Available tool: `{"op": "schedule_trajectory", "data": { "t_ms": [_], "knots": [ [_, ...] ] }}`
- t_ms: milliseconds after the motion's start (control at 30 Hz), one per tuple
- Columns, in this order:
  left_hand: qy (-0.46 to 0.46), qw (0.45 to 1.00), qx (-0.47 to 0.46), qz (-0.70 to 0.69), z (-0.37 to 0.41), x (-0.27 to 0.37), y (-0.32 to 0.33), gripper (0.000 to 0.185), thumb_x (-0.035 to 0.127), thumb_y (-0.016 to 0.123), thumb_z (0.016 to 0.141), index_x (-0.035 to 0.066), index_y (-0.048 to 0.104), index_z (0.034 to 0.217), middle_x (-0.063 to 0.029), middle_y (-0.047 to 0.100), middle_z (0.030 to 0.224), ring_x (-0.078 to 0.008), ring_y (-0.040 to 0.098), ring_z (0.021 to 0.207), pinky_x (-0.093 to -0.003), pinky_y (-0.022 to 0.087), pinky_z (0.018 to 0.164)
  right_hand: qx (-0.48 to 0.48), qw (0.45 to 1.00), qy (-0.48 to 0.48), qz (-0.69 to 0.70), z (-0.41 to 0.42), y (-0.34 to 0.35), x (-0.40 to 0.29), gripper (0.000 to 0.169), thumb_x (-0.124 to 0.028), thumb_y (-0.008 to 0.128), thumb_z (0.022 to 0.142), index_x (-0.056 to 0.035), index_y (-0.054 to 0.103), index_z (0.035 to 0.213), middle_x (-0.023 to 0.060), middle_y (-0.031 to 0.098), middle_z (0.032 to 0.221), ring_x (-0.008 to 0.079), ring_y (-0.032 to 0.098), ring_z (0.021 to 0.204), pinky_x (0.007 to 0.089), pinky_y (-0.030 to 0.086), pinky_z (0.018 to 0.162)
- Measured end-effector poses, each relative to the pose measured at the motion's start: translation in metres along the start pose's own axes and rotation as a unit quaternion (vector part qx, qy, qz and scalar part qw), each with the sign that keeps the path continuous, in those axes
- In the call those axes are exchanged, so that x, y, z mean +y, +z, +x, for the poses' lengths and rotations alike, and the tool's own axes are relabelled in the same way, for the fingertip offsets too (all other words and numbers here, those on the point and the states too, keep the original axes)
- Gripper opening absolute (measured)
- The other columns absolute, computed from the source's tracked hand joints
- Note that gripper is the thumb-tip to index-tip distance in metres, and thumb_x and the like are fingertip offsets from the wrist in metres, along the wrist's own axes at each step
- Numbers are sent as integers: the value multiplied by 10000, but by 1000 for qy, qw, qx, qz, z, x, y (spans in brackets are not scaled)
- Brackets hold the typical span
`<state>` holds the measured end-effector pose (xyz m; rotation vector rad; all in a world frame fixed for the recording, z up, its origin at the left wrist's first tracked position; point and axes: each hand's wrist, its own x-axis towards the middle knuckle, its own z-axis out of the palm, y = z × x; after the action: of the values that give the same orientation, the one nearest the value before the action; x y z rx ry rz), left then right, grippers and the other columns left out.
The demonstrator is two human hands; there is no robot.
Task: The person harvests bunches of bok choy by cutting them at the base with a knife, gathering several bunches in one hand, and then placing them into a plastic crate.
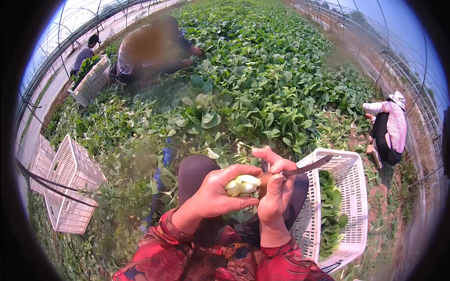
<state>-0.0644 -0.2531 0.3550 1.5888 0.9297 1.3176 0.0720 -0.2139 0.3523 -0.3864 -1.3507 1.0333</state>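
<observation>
My left hand (225,193) is closed round a leafy green vegetable, whose pale base (242,185) points right, towards my other hand. My right hand (276,182) grips a knife by its wooden handle (265,180), and the dark, curved blade (309,165) reaches out to the upper right, over the near rim of a white plastic crate. Both hands are above my knees, close together. The vegetable's leaves are mostly hidden by my left hand. Cut leafy greens (330,214) lie inside the white plastic crate (362,207) at my right.
Rows of leafy greens (260,70) grow ahead. Two white crates (72,186) stand at left, with a dark cable beside them. One person (151,49) bends over the plants ahead left; another (84,54) is behind a filled crate (91,82). A third person (388,126) crouches at right.
</observation>
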Motion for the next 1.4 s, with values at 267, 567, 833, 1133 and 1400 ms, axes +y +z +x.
{"op": "schedule_trajectory", "data": {
  "t_ms": [267, 567, 833, 1133, 1400],
  "knots": [
    [-13, 997, 8, -75, -39, 3, 7, 395, -12, 785, 683, -19, 636, 1049, -58, 675, 894, -109, 624, 815, -265, 502, 738, 52, 989, 72, -117, -43, -107, -1, 560, -510, 465, 940, 9, 500, 1147, 195, 565, 1189, 261, 555, 1073, 398, 400, 986],
    [-100, 958, 121, -241, -51, -26, -18, 435, 50, 782, 686, -35, 574, 1059, -177, 659, 886, -270, 652, 848, -390, 529, 769, 34, 768, 492, -409, -235, -283, 156, 290, -234, 613, 839, 7, 603, 999, 151, 655, 835, 249, 634, 754, 359, 504, 684],
    [-171, 939, 185, -233, -34, -51, -27, 401, 68, 773, 709, -36, 570, 1039, -146, 652, 878, -231, 634, 811, -353, 520, 753, -53, 703, 572, -419, -280, -251, 171, 294, -235, 610, 837, 8, 603, 1003, 156, 654, 839, 258, 634, 760, 365, 503, 689],
    [-278, 908, 233, -208, 23, -87, -48, 404, 89, 778, 704, -16, 574, 1036, -152, 671, 906, -146, 625, 703, -234, 491, 594, -63, 722, 522, -449, -216, -208, 236, 298, -237, 605, 835, 8, 602, 1006, 162, 654, 844, 267, 633, 767, 372, 502, 695],
    [-385, 864, 209, -248, 114, -141, -81, 416, 51, 724, 779, -18, 549, 1150, -144, 667, 971, -164, 647, 806, -251, 521, 652, -44, 704, 497, -505, -143, -193, 363, 303, -238, 601, 833, 8, 602, 1010, 167, 653, 849, 276, 633, 774, 378, 500, 701]
  ]
}}
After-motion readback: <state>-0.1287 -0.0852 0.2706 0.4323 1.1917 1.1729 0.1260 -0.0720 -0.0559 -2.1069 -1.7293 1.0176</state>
